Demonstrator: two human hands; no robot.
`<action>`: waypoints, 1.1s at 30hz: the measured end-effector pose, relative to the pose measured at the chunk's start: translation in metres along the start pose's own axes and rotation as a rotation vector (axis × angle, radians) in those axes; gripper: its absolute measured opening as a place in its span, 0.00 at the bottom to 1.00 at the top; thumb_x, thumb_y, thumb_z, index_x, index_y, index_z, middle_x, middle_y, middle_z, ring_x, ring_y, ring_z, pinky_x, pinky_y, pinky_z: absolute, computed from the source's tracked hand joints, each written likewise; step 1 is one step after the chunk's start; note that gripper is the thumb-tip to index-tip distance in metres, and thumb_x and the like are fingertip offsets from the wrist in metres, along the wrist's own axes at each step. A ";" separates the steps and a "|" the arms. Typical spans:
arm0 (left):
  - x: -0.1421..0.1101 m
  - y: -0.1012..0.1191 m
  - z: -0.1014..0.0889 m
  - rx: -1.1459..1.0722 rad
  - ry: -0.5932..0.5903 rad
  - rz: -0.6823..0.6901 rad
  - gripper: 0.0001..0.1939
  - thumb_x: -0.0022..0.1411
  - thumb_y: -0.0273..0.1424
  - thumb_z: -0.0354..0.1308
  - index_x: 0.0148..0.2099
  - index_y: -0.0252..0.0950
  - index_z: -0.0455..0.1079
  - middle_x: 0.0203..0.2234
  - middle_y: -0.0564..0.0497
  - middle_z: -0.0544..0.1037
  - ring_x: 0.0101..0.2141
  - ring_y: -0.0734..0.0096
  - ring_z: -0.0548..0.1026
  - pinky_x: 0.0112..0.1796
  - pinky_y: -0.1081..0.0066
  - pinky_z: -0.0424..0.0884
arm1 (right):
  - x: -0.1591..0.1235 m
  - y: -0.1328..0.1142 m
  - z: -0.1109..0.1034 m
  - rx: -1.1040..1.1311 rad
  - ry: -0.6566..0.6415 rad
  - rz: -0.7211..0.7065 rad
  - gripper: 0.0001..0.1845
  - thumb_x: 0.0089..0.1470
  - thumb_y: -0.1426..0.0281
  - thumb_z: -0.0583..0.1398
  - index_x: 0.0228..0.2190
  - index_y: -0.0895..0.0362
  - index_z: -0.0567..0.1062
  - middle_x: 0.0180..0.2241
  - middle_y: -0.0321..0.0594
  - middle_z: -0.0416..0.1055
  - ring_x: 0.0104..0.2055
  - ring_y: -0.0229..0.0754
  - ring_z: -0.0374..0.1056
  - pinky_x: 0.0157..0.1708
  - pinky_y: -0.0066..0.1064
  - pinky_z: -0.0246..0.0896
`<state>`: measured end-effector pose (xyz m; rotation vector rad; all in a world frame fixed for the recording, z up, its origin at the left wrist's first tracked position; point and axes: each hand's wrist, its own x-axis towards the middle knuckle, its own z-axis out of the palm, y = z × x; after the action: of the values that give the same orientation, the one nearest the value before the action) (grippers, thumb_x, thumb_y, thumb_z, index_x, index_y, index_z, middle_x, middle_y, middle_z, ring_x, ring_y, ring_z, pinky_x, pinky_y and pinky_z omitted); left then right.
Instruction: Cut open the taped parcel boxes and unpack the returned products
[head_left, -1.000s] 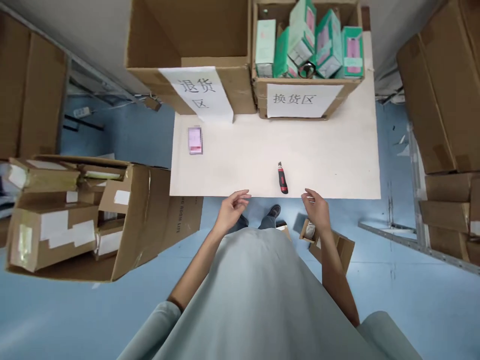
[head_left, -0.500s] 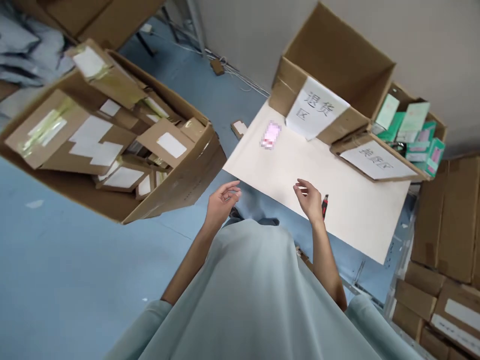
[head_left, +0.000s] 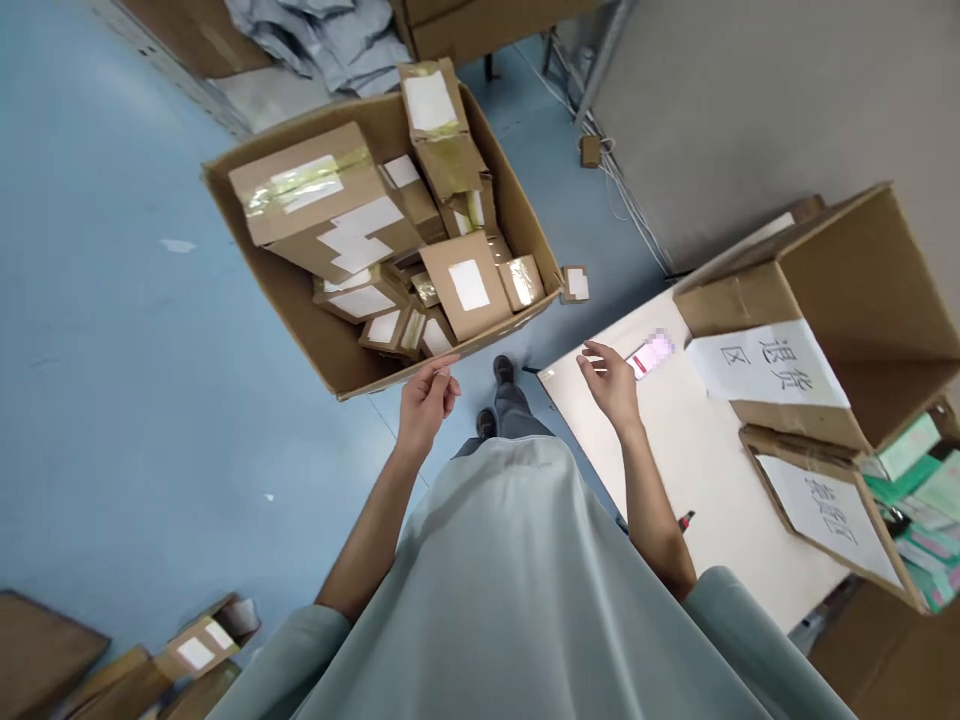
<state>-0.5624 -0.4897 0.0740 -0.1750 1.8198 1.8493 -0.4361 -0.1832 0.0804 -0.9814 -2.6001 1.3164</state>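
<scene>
Okay, left hand (head_left: 426, 408) released, fingers loosely curled at the near rim of the big carton (head_left: 296, 335), contact unclear; that carton sits on the blue floor (head_left: 225, 480) holding taped, labelled parcels (head_left: 466, 285). Right hand (head_left: 611, 388) also released, fingers part-bent over the corner of the white table (head_left: 724, 490), just beside the blurred pink item (head_left: 652, 353). Red-black cutter (head_left: 685, 521) on the table by the right forearm, paper-signed cartons (head_left: 757, 300) further right.
</scene>
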 end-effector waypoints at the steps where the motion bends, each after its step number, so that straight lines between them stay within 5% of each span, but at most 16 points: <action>1: 0.009 0.003 -0.004 -0.014 0.025 -0.004 0.23 0.67 0.49 0.70 0.55 0.39 0.81 0.27 0.56 0.76 0.20 0.77 0.64 0.21 0.74 0.58 | 0.020 -0.004 0.009 -0.003 -0.035 -0.022 0.29 0.68 0.50 0.62 0.58 0.56 0.84 0.54 0.52 0.86 0.45 0.54 0.85 0.49 0.48 0.83; 9: 0.075 0.015 -0.025 -0.012 0.274 -0.034 0.24 0.54 0.33 0.61 0.53 0.38 0.82 0.34 0.51 0.83 0.24 0.74 0.70 0.25 0.71 0.68 | 0.153 -0.044 0.076 -0.089 -0.321 -0.136 0.21 0.69 0.61 0.64 0.58 0.55 0.85 0.54 0.51 0.86 0.43 0.52 0.85 0.51 0.46 0.82; 18: 0.115 0.012 -0.053 -0.007 0.411 -0.115 0.26 0.51 0.35 0.62 0.53 0.38 0.82 0.38 0.49 0.84 0.26 0.74 0.70 0.29 0.70 0.70 | 0.220 -0.094 0.133 -0.214 -0.507 -0.160 0.19 0.70 0.66 0.64 0.58 0.54 0.85 0.54 0.47 0.86 0.44 0.50 0.84 0.56 0.45 0.80; 26: 0.180 -0.001 -0.137 0.035 0.441 -0.122 0.25 0.57 0.38 0.65 0.56 0.37 0.80 0.45 0.45 0.84 0.33 0.71 0.77 0.33 0.71 0.76 | 0.233 -0.136 0.193 -0.277 -0.548 -0.145 0.20 0.71 0.64 0.64 0.60 0.53 0.85 0.54 0.47 0.87 0.47 0.52 0.85 0.59 0.46 0.80; 30: 0.226 -0.001 -0.185 0.171 0.509 -0.032 0.25 0.67 0.40 0.66 0.63 0.38 0.75 0.56 0.40 0.82 0.51 0.59 0.83 0.52 0.60 0.84 | 0.244 -0.164 0.223 -0.248 -0.526 -0.151 0.20 0.72 0.61 0.64 0.58 0.55 0.85 0.53 0.49 0.88 0.48 0.54 0.86 0.56 0.46 0.81; 33: 0.265 0.005 -0.224 0.339 0.615 0.074 0.28 0.70 0.40 0.68 0.67 0.35 0.72 0.64 0.34 0.76 0.65 0.50 0.78 0.68 0.52 0.75 | 0.265 -0.180 0.254 -0.164 -0.467 -0.204 0.23 0.73 0.53 0.63 0.56 0.57 0.86 0.55 0.52 0.87 0.54 0.56 0.85 0.60 0.46 0.79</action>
<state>-0.8502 -0.6300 -0.0593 -0.6101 2.5508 1.6026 -0.8225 -0.2886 -0.0038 -0.4380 -3.0873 1.4381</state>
